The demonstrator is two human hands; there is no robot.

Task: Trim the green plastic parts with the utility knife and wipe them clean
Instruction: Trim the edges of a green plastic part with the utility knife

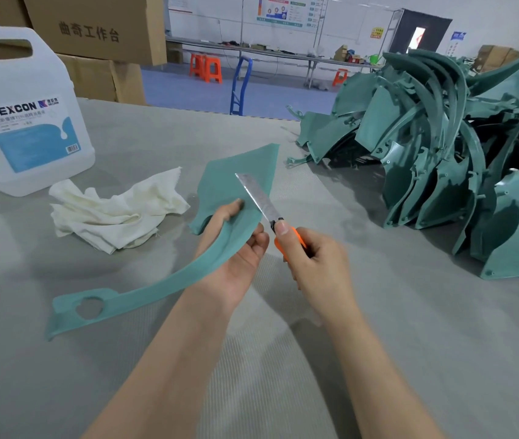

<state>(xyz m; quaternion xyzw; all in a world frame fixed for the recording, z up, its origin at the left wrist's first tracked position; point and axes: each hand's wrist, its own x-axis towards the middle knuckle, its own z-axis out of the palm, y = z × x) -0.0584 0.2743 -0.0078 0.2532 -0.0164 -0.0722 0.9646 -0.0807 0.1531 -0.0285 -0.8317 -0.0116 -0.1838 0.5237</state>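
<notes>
Trimming is judged to be the step in hand, since the blade is laid along an edge of the part (236, 175). It would best be done with the blade kept at a shallow angle to that edge and drawn in short strokes away from the holding fingers, so that only flash is shaved and the face is not gouged. The part should be braced firmly, because its long curved tail could flex and let the blade skip. The blade is run out long, so light pressure is advised.

Both forearms are seen entering from the bottom of the frame and meeting at its centre. The left hand (232, 248) is turned palm up and curled round the narrow waist of the part, thumb on the top face, fingers wrapped beneath, close to the blade root. The right hand (318, 267) is closed round the orange handle of the knife (259, 199), thumb pressed at the blade root, blade pointing up and left across the part's broad end.

The part is held at centre frame above the bench (378, 343), its holed tail swept to the lower left. A crumpled cloth (115, 210) is left lying at centre left, a jug (27, 115) behind it at upper left, and a pile (441, 147) of green parts at the right.
</notes>
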